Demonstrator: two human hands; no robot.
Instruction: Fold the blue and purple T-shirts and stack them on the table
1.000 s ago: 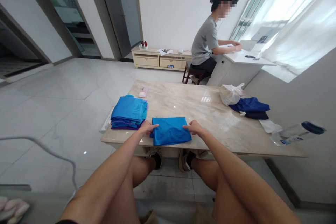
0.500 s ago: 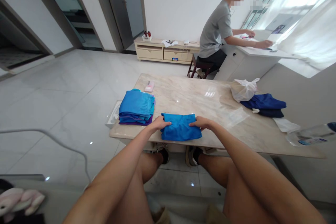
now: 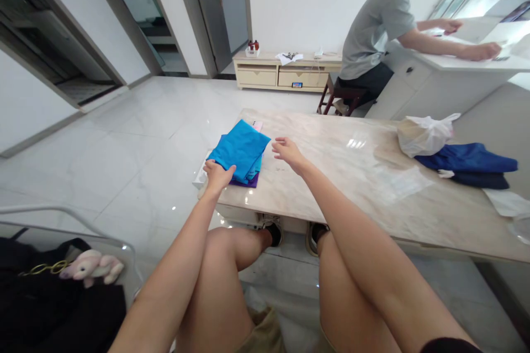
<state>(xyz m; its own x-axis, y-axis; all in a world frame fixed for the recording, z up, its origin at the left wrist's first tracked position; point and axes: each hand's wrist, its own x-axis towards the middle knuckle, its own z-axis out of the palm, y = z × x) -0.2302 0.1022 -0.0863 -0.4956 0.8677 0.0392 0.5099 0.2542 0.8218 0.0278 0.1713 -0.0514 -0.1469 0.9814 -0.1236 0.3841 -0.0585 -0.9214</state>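
Polished marble tabletop (image 3: 343,187), veined cream and tan, carries a squared stack of folded blue and purple garments (image 3: 240,151) near its left edge. The left hand (image 3: 217,175) lies half-open, its fingers resting on the stack's near corner without gripping. The right hand (image 3: 287,153), loosely open and empty, is just right of the stack, over the stone. Toward the far right, a crumpled white plastic bag (image 3: 424,135) touches folded navy fabric (image 3: 467,162).

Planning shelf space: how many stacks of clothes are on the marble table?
2: a folded blue stack at the left hand, a navy stack beside a white plastic bag.
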